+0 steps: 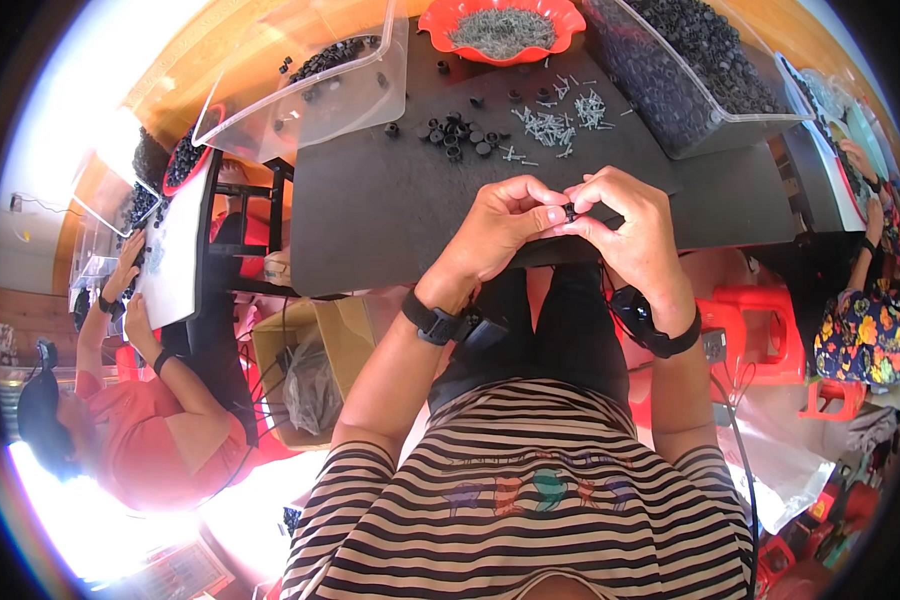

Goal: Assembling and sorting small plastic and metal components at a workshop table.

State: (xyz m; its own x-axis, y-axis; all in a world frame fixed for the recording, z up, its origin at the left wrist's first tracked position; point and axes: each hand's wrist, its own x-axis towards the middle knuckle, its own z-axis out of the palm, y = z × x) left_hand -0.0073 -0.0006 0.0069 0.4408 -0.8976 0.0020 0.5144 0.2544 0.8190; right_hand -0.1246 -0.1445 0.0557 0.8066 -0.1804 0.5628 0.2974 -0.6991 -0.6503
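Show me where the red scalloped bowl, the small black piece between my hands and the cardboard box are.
Red scalloped bowl (502, 58): head view, near edge of its rim.
Small black piece (570, 211): head view, middle of its visible part.
Cardboard box (343, 337): head view, its right-hand wall.

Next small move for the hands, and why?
I'd probably tilt the small black piece slightly to check it before reaching away: left hand and right hand both pinch it and partly cover it. Loose screws lie on the table beyond; whether one sits in the piece, I can't tell.
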